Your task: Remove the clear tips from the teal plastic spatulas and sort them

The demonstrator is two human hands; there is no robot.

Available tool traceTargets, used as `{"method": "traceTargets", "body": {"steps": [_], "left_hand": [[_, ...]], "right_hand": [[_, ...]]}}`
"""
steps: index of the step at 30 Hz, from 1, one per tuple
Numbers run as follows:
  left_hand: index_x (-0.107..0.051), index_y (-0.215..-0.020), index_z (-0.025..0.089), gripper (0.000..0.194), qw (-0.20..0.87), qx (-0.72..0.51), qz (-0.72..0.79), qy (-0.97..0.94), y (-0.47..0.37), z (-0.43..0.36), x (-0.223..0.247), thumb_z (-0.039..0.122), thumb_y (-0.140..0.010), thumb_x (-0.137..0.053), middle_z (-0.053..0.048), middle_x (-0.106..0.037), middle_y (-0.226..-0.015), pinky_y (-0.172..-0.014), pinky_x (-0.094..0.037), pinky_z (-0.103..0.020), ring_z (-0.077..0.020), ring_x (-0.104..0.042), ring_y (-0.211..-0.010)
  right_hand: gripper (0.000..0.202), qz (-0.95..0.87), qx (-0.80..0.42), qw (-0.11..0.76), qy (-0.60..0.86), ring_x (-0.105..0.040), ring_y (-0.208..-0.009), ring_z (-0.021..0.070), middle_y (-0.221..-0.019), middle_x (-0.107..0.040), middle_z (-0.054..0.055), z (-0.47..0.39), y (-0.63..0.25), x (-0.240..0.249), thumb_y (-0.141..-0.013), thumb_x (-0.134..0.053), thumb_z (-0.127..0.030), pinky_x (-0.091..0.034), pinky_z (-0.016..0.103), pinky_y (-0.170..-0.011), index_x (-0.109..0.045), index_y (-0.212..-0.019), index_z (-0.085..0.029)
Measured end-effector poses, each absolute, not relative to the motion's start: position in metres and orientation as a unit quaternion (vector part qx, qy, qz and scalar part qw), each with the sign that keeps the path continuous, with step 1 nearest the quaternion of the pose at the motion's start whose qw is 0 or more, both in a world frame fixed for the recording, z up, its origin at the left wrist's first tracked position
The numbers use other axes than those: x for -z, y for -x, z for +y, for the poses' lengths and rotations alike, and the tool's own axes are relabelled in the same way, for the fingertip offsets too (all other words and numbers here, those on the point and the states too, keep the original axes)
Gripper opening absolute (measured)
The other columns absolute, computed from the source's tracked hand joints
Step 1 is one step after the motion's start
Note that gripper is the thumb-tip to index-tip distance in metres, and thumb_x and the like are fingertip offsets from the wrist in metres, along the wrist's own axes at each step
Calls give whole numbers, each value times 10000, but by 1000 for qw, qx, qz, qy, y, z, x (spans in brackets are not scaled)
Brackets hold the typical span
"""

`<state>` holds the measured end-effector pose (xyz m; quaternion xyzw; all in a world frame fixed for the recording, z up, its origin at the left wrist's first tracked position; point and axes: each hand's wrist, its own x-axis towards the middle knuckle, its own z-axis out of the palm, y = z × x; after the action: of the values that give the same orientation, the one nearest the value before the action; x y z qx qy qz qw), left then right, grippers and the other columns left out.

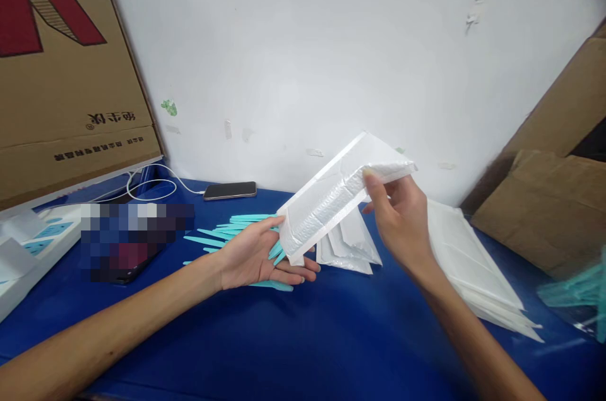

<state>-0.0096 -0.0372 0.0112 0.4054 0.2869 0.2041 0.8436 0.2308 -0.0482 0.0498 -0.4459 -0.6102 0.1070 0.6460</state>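
A white bubble mailer (326,205) is tilted above the table, its lower end toward the left. My right hand (400,218) grips its upper end between thumb and fingers. Below the lower end lies my left hand (265,256), palm up and fingers spread, the thumb touching the mailer's edge. Slim teal pieces (277,252) poke out of that end over my left palm. More thin, tapered teal sticks (208,238) are spread on the table behind my left hand, partly hidden by it. Several smaller white mailers (348,246) lie beyond the held one.
A stack of white mailers (473,256) lies at right, near a cardboard box (530,211) and a clear bag of teal pieces (575,293). At left are a charging phone (230,191), a blurred-out dark object (132,243), a power strip (47,256) and a large carton (66,98).
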Motion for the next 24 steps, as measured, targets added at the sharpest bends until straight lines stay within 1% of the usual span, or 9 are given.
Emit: {"method": "traceTargets", "body": {"steps": [2, 7, 9, 11, 13, 16, 18, 21, 24], "left_hand": [[-585, -1241, 57, 629, 846, -182, 274, -419, 11, -37, -13, 579, -918, -447, -258, -687, -1166, -808, -569, -318, -310, -710, -1003], [-676, -1079, 48, 440, 841, -168, 274, -436, 16, -34, -16, 382, -882, -469, -234, -723, -1051, -586, -532, -219, -210, -716, -760], [-709, -982, 56, 381, 830, -174, 286, -447, 18, -32, -16, 333, -864, -476, -215, -736, -973, -500, -490, -207, -177, -682, -650], [-729, -942, 58, 369, 813, -177, 303, -464, 19, -30, -16, 323, -869, -482, -168, -728, -831, -420, -427, -198, -145, -621, -548], [-745, -957, 57, 370, 792, -178, 322, -487, 21, -29, -15, 326, -884, -501, -91, -654, -676, -365, -350, -187, -108, -532, -467], [-760, -948, 63, 349, 768, -169, 334, -520, 22, -29, -16, 329, -889, -542, -16, -517, -571, -320, -224, -191, -69, -391, -408], [-760, -919, 81, 317, 765, -164, 330, -527, 22, -30, -16, 325, -884, -560, -10, -501, -583, -314, -163, -208, -64, -343, -405], [-740, -887, 127, 264, 771, -164, 326, -522, 20, -30, -15, 342, -874, -588, -5, -507, -613, -329, -130, -222, -61, -296, -408], [-715, -841, 145, 282, 771, -163, 335, -516, 19, -30, -14, 405, -879, -612, 24, -441, -593, -350, -127, -218, -54, -216, -425]], "right_hand": [[316, -605, -103, 649, 450, -645, -755, 192, -929, -701, 59, -48, -233, -51, -906, -606, -499, -529, 264, -503, -660, -1041, -219], [324, -592, -90, 663, 448, -635, -733, 175, -925, -677, 59, -47, -240, -56, -907, -603, -503, -520, 246, -481, -663, -1041, -215], [327, -587, -86, 672, 444, -630, -740, 174, -950, -673, 61, -46, -241, -56, -909, -597, -504, -526, 247, -478, -661, -1047, -215], [318, -580, -85, 678, 443, -624, -748, 175, -961, -669, 60, -44, -242, -55, -915, -588, -500, -526, 245, -472, -659, -1052, -221], [304, -577, -87, 679, 445, -618, -745, 173, -954, -665, 58, -43, -242, -54, -921, -581, -491, -522, 242, -467, -657, -1050, -226], [290, -574, -80, 683, 445, -607, -727, 169, -939, -660, 53, -43, -243, -54, -927, -576, -479, -517, 243, -466, -654, -1050, -227], [285, -570, -70, 687, 444, -601, -722, 167, -938, -657, 49, -43, -244, -54, -929, -575, -475, -516, 245, -470, -651, -1056, -232], [282, -575, -76, 684, 443, -604, -735, 171, -958, -660, 48, -43, -243, -53, -930, -574, -473, -516, 243, -472, -645, -1068, -238], [280, -586, -92, 678, 434, -602, -723, 164, -976, -666, 46, -42, -243, -52, -930, -576, -465, -518, 234, -464, -642, -1089, -244]]}}
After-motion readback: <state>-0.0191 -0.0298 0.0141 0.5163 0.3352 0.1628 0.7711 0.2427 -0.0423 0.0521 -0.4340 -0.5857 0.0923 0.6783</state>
